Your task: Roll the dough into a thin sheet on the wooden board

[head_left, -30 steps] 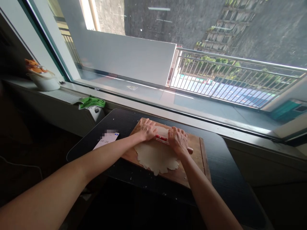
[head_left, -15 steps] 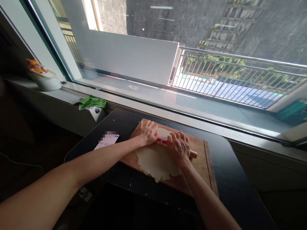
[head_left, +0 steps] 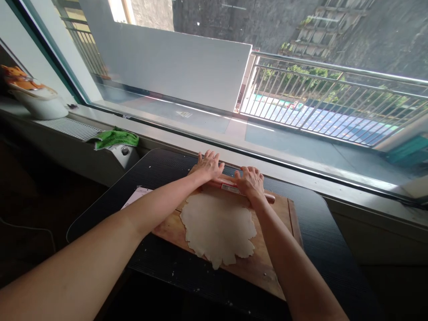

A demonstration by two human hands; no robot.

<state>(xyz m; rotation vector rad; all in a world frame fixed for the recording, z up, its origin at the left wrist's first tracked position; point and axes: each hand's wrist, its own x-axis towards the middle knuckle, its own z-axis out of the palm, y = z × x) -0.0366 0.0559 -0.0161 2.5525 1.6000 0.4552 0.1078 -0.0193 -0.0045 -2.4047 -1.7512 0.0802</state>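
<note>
A flat, ragged-edged sheet of pale dough (head_left: 218,228) lies on a wooden cutting board (head_left: 259,265). A rolling pin (head_left: 230,187) with a red and white middle rests across the board's far edge, beyond the dough. My left hand (head_left: 209,165) presses flat on the pin's left end, fingers spread. My right hand (head_left: 250,180) presses on its right part, and the wooden right tip sticks out past it. The pin's left end is hidden under my left hand.
The board sits on a black ribbed table (head_left: 321,249) flecked with flour, against a window sill. A phone (head_left: 133,197) lies left of the board, partly behind my left forearm. A green cloth (head_left: 113,138) and a white bowl (head_left: 36,103) sit on the left ledge.
Both hands have pushed the rolling pin away from me, off the dough to the board's far edge. The whole dough sheet now shows. The view shifted slightly.
</note>
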